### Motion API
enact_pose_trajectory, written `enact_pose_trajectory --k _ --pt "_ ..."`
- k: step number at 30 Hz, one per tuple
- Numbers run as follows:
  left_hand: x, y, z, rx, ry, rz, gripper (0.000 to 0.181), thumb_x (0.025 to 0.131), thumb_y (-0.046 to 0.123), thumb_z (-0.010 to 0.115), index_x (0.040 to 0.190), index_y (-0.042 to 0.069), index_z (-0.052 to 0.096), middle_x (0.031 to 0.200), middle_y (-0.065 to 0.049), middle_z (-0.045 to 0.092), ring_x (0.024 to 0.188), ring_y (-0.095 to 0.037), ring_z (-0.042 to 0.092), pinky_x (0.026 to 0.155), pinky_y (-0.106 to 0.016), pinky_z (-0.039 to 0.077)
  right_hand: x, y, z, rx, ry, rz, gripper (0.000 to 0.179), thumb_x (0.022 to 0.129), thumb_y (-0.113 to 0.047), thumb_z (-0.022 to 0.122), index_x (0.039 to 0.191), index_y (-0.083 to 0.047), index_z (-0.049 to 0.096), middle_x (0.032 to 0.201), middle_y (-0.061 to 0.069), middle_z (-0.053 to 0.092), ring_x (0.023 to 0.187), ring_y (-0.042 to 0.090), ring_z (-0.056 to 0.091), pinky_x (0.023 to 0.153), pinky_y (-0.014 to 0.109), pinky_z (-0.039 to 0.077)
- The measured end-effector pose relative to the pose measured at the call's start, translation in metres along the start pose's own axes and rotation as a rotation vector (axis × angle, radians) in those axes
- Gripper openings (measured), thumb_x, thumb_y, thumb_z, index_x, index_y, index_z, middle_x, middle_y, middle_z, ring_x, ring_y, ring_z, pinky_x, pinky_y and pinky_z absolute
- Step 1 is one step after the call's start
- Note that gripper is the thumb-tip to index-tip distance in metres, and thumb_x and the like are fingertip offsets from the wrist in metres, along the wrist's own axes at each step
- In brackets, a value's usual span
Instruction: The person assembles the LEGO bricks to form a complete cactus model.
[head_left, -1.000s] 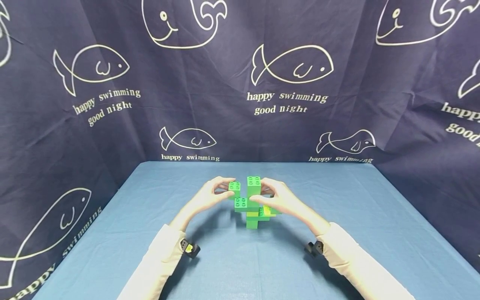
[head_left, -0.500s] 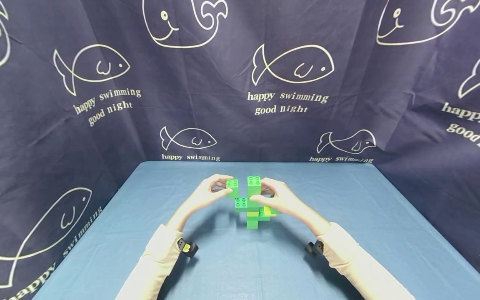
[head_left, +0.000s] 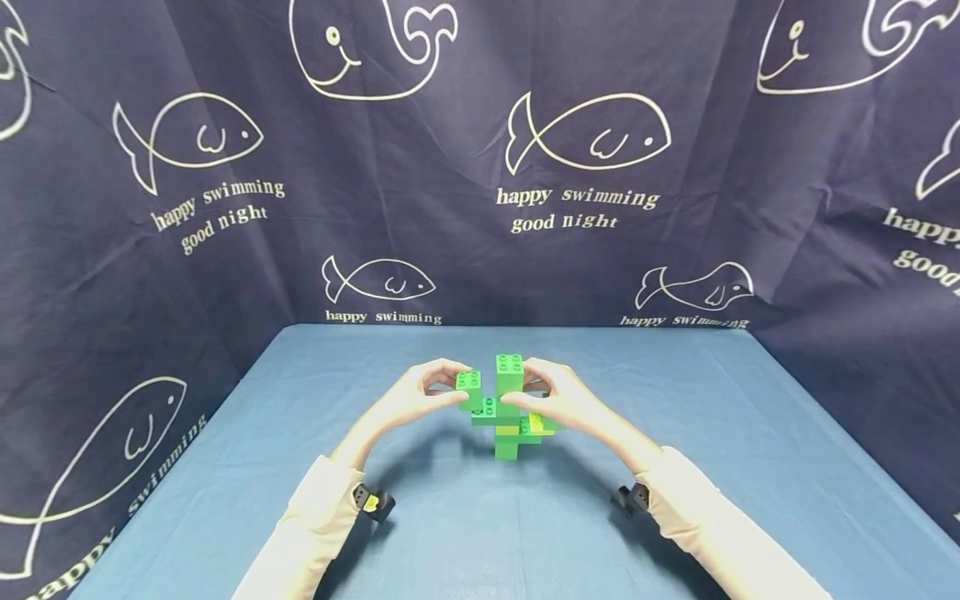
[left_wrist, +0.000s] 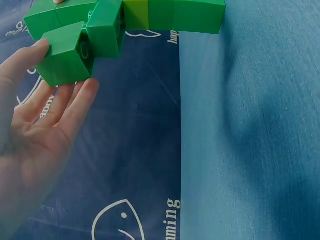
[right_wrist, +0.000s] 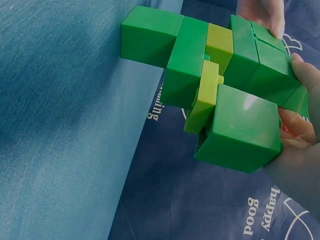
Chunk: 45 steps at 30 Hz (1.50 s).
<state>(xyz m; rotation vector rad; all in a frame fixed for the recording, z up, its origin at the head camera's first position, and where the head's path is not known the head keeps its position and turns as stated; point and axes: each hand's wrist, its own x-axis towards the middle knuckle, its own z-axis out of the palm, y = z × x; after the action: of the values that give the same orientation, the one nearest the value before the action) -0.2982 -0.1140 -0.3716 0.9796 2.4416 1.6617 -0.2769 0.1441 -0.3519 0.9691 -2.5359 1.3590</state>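
Note:
My left hand (head_left: 416,396) pinches a green toy building brick (head_left: 468,390) between thumb and fingertips. The brick sits tilted right over the studs of a green brick (head_left: 484,419) that juts left from a built stack. In the left wrist view the held brick (left_wrist: 62,56) overlaps that jutting brick's (left_wrist: 106,30) studded side at an angle. My right hand (head_left: 558,398) grips the stack's upper green column (head_left: 510,387), thumb in front and fingers behind. Lower down, yellow pieces (right_wrist: 202,97) join green ones, with a large green brick (right_wrist: 245,130) sticking out to the right.
The stack's green foot (head_left: 506,450) stands upright over the blue cloth-covered table (head_left: 480,533). Behind the table hangs a dark blue curtain (head_left: 420,200) with white fish drawings and lettering. Black wrist cameras (head_left: 375,502) ride on both forearms.
The left hand first shifts the green brick slightly left and up, then brings it down and right, closer to the studs, with some tilt. The right hand and stack stay in place.

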Motion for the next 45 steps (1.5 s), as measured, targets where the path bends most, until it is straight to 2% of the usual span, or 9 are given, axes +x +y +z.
enact_pose_trajectory --k 4,7,12,19,23,31,40,45 --pt "-0.003 -0.002 0.0 -0.008 -0.013 0.008 0.038 0.083 0.011 0.071 0.12 0.01 0.06 0.107 -0.008 0.066 0.094 -0.012 0.062 0.085 -0.028 0.053 -0.002 0.001 0.001 0.001 0.007 -0.016 0.019 0.082 -0.026 0.072 0.094 -0.015 0.062 0.088 -0.002 0.066 0.088 0.012 0.065 0.087 0.029 0.053" --pt "-0.002 -0.002 -0.001 0.031 -0.005 0.006 0.038 0.083 0.014 0.071 0.119 0.014 0.061 0.108 -0.003 0.067 0.095 -0.014 0.062 0.081 -0.027 0.053 -0.002 0.002 0.001 0.006 0.024 -0.05 0.019 0.082 -0.025 0.072 0.093 -0.014 0.062 0.088 -0.002 0.066 0.086 0.011 0.065 0.085 0.03 0.054" --pt "-0.001 0.001 0.001 0.067 0.009 -0.002 0.039 0.083 0.011 0.07 0.121 0.013 0.06 0.11 -0.004 0.066 0.096 -0.013 0.061 0.082 -0.028 0.052 -0.001 0.002 0.0 0.014 0.034 -0.052 0.017 0.082 -0.023 0.073 0.092 -0.013 0.062 0.087 0.0 0.066 0.086 0.012 0.066 0.086 0.031 0.054" --pt "-0.009 0.028 0.002 0.057 -0.019 0.002 0.037 0.083 0.006 0.069 0.119 0.005 0.06 0.108 -0.009 0.066 0.093 -0.011 0.062 0.081 -0.027 0.053 -0.002 -0.001 0.001 0.032 0.003 -0.01 0.02 0.082 -0.016 0.073 0.096 -0.007 0.063 0.089 0.006 0.067 0.088 0.021 0.067 0.086 0.035 0.054" --pt "-0.009 0.033 0.001 0.054 -0.016 0.0 0.037 0.083 0.007 0.07 0.118 0.006 0.061 0.109 -0.009 0.066 0.094 -0.012 0.062 0.082 -0.027 0.053 0.001 -0.002 0.0 0.033 0.02 -0.019 0.021 0.081 -0.014 0.073 0.098 -0.005 0.064 0.09 0.008 0.067 0.088 0.024 0.066 0.086 0.04 0.054" --pt "-0.008 0.031 0.002 0.042 -0.017 0.012 0.035 0.082 0.006 0.07 0.116 0.004 0.061 0.116 -0.011 0.064 0.095 -0.009 0.062 0.085 -0.026 0.053 0.002 -0.002 -0.001 0.01 0.013 -0.026 0.02 0.081 -0.017 0.073 0.096 -0.008 0.063 0.088 0.005 0.067 0.087 0.019 0.066 0.086 0.033 0.054" --pt "-0.011 0.029 0.004 0.011 -0.017 0.005 0.036 0.082 0.005 0.071 0.116 0.003 0.061 0.114 -0.012 0.064 0.093 -0.008 0.061 0.089 -0.035 0.052 -0.001 0.002 0.001 0.008 0.021 -0.031 0.019 0.082 -0.021 0.073 0.096 -0.012 0.064 0.087 0.001 0.067 0.087 0.015 0.066 0.085 0.035 0.054" --pt "-0.011 0.031 0.003 0.025 -0.016 0.016 0.035 0.082 0.004 0.071 0.115 0.003 0.061 0.116 -0.012 0.063 0.094 -0.009 0.061 0.089 -0.031 0.052 0.0 0.001 0.001 0.01 0.016 -0.03 0.019 0.082 -0.021 0.073 0.096 -0.011 0.064 0.088 0.002 0.067 0.087 0.017 0.066 0.085 0.035 0.054"
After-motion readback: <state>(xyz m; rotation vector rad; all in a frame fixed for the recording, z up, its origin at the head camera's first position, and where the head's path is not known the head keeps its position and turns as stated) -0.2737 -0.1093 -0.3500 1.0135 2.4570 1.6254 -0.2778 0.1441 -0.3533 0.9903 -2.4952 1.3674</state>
